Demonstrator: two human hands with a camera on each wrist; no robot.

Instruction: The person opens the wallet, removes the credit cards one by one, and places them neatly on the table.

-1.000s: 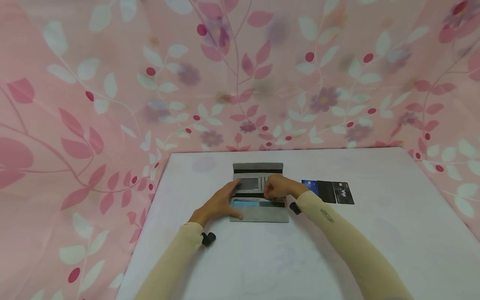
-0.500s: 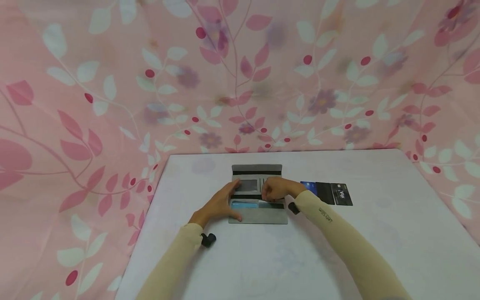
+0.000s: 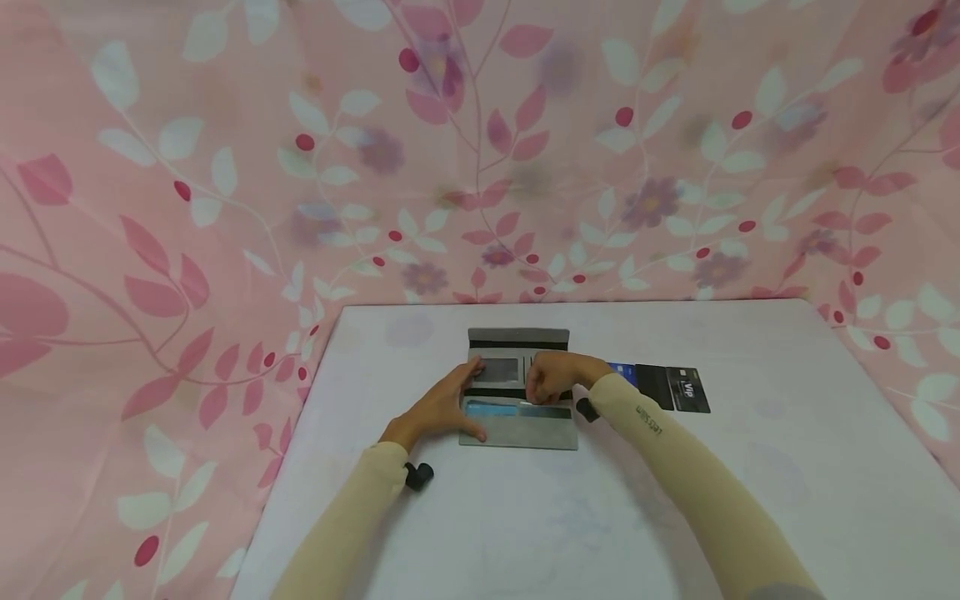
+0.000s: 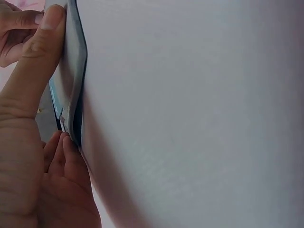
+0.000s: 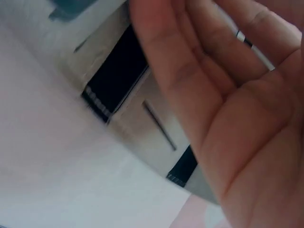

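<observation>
The opened grey wallet (image 3: 501,393) lay on the bench (image 3: 510,517) beneath both sets of fingers. The left hand (image 3: 438,408) had its fingers spread over one end, thumb against the lower flap (image 3: 517,433); the right hand (image 3: 557,375) had fingers curled at the lower pocket (image 3: 553,412), their grasp impossible to tell. Loose cards (image 3: 687,390) lay beyond them. A firm left thumb and flat, gentle right-hand movement seemed best for sparing the pocket's edge.

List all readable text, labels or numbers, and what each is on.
"Vip": black card
"Let's Slim": right sleeve, small, so a likely reading
Too small to read: other marks on that card and on the blue card
No text readable on the wallet
</observation>
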